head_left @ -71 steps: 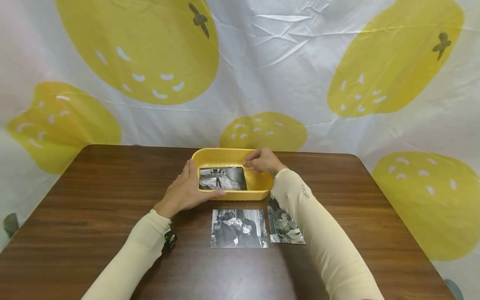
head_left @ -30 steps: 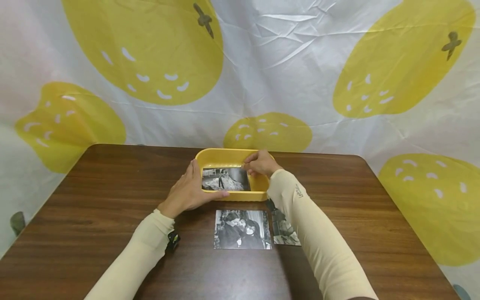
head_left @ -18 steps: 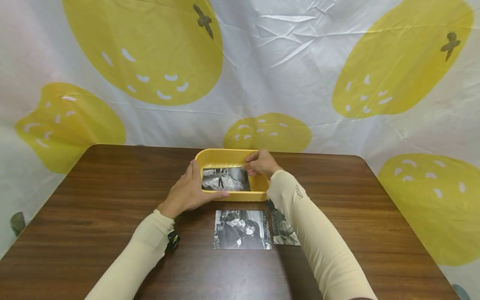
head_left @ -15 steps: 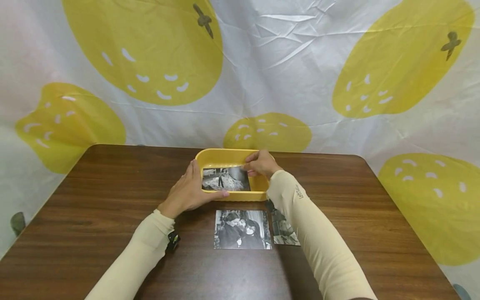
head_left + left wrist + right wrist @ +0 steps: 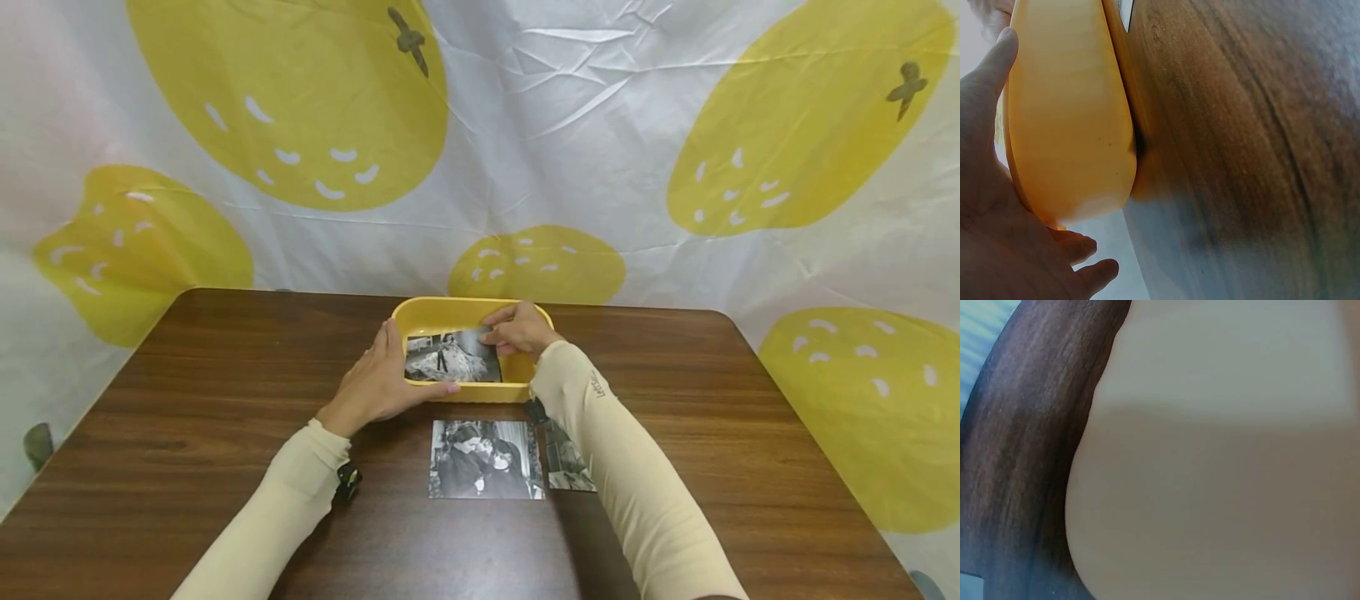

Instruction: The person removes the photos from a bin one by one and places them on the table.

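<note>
B/W photo [image 5: 446, 360] is inside the yellow tray [image 5: 480, 393], filling its left part, pic side up; it shows a standing figure and a wide pale spread of cloth. Its far edge slopes up a bit twd the R hand [image 5: 519, 327], which reaches in over the tray's right part w/ thumb & fingers together, pinching the photo's far right corner. Bare yellow tray floor shows to the right of the photo.

L hand [image 5: 375, 375] grips the tray's left end: thumb along the near wall, fingers round the end. L wrist cam agrees: thumb at the rim, a couple of fingertips sticking out past the tray's end, slightly apart.

Near side of tray, just in front & apart from it: 2nd photo [image 5: 486, 460], B/W, figures huddled close, flat. Just right of that, also in front of tray: 3rd photo [image 5: 566, 460], partly hidden under the right sleeve [image 5: 630, 467]; subj. hard to make out.

Left sleeve [image 5: 270, 508], cream like the other, comes in from front-left of tray. Under all: brown wood-grain table [image 5: 187, 417], tray nr its far edge. Behind tray: white curtain [image 5: 570, 150] w/ big yellow fruit prints. R wrist cam mostly a pale blur, can't tell what.
</note>
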### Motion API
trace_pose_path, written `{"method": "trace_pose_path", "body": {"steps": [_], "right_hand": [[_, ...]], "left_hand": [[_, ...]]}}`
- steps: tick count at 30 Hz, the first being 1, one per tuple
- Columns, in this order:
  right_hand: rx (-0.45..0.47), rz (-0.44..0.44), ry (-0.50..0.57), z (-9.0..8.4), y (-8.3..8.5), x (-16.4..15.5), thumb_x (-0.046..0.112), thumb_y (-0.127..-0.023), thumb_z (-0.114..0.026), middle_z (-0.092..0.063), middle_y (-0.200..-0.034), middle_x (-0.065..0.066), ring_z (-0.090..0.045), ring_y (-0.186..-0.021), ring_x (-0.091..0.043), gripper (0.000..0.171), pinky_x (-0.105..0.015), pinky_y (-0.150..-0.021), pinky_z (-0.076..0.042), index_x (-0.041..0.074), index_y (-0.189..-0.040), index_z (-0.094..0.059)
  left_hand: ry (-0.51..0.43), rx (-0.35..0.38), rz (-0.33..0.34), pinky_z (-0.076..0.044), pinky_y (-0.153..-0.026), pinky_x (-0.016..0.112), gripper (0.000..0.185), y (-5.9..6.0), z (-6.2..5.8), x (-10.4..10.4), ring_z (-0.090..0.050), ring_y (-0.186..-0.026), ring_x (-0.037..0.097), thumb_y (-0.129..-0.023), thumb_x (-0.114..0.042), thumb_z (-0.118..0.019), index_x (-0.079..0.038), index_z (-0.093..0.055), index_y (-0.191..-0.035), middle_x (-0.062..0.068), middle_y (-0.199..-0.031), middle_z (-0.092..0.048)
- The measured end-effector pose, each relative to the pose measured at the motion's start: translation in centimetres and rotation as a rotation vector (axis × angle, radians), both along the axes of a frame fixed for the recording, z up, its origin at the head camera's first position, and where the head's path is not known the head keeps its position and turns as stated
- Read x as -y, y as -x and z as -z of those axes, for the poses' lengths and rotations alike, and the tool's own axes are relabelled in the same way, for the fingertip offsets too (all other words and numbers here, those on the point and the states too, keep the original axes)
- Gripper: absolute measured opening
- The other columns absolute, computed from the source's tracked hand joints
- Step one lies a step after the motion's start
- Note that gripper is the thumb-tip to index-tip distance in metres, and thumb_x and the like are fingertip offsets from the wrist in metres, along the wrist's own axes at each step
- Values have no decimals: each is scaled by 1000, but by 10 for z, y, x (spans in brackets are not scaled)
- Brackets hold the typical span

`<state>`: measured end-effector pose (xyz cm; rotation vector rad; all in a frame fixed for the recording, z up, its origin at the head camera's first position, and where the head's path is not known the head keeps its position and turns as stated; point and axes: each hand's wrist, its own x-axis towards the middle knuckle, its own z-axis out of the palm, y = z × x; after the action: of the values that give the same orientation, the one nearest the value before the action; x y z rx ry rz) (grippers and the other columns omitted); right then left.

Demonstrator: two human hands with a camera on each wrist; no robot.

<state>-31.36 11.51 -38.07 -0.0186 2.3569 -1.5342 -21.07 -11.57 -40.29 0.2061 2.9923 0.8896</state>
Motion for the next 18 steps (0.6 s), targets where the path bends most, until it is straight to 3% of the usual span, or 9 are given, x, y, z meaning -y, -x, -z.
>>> {"method": "trace_pose_path", "body": {"steps": [5,11,18], "right_hand": [[14,15,30,1,0,0,-6,-84,-77,-70,-95,-13,-68,-73,-17,33,-35,-73,-61,-6,-117,-71],[-2,17,6,-4,-3,-3,-1,-87,-77,-67,-117,-18,-70,-97,-27,32,-38,-81,-60,-3,-118,-72],[1,10,22,-12,-2,-12,-1,-89,-74,-61,-130,-20,-65,-114,-35,34,-42,-92,-56,-3,-123,-69]], "left_hand": [[13,-9,-7,-39,-106,61,146,0,0,-1,-37,-140,49,-67,-88,-66,1,3,-160,25,-165,-12],[1,-30,-18,-44,-101,60,145,0,1,-1,-45,-133,48,-65,-87,-69,-2,0,-160,24,-162,-22],[-1,-34,-5,-44,-102,60,144,-1,0,-1,-44,-134,49,-66,-86,-68,1,0,-159,26,-162,-19]]}}
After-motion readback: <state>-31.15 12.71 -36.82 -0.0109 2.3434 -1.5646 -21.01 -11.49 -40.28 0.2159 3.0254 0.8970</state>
